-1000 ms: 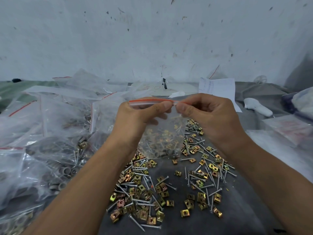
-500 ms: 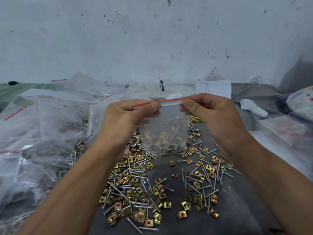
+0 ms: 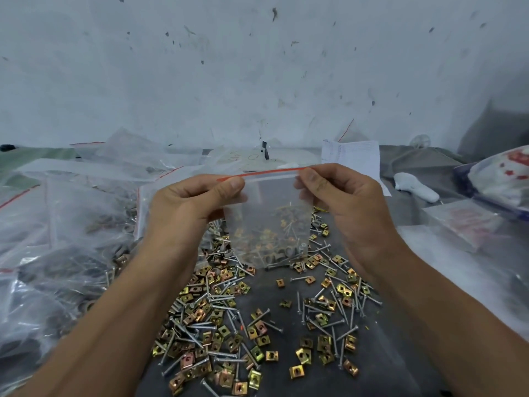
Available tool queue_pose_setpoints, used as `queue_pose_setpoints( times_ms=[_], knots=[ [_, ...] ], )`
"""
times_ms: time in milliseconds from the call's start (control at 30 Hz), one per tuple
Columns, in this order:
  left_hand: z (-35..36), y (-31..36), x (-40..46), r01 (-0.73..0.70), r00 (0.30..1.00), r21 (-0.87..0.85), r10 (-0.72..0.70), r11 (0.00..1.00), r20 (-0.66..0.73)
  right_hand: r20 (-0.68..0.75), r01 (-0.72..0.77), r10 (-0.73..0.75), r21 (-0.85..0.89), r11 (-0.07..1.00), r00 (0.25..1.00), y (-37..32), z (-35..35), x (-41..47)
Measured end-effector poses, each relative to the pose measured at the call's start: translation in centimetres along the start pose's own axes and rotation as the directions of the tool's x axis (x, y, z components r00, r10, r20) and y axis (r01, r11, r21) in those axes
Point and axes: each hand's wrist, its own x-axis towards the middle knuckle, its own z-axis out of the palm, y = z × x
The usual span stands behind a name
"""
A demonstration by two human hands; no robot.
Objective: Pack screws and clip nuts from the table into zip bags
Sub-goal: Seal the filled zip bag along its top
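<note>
A small clear zip bag (image 3: 269,224) with a red seal strip hangs upright above the table, holding some screws and clip nuts at its bottom. My left hand (image 3: 186,204) pinches the bag's top left corner between thumb and fingers. My right hand (image 3: 343,202) pinches the top right corner. Below the bag, silver screws (image 3: 217,299) and brass-coloured clip nuts (image 3: 257,330) lie scattered in a loose pile on the dark table cloth (image 3: 286,376).
Several larger clear bags of hardware (image 3: 71,239) are heaped along the left. A sheet of paper (image 3: 352,156) and a white plastic object (image 3: 415,187) lie at the back right. More bagged goods (image 3: 501,179) sit at the right edge. A grey wall stands behind.
My hands have drawn apart along the bag's seal strip, from nearly touching at its middle out to the two top corners. The bag has risen slightly.
</note>
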Motion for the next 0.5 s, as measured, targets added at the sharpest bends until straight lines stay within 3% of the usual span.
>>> queue_pose_setpoints(
  times_ms=[200,333,400,500],
  knots=[
    [-0.1,0.1,0.2,-0.010,1.000,-0.086,0.011,0.996,0.016,0.019,-0.049,0.047,0.140,0.989,0.999,0.1,0.1,0.0],
    [0.4,-0.4,-0.1,0.033,0.984,0.046,-0.040,0.998,0.174,0.059,-0.155,0.143,0.392,0.907,0.988,-0.1,0.1,0.2],
    [0.5,-0.5,-0.5,0.124,0.919,0.133,-0.164,0.983,0.359,0.071,-0.194,0.185,0.546,0.815,0.980,-0.3,0.5,0.3],
    [1.3,-1.1,-1.2,0.237,0.755,0.243,-0.336,0.941,0.563,0.061,-0.210,0.243,0.726,0.655,0.968,-0.7,1.0,0.3]
  ],
)
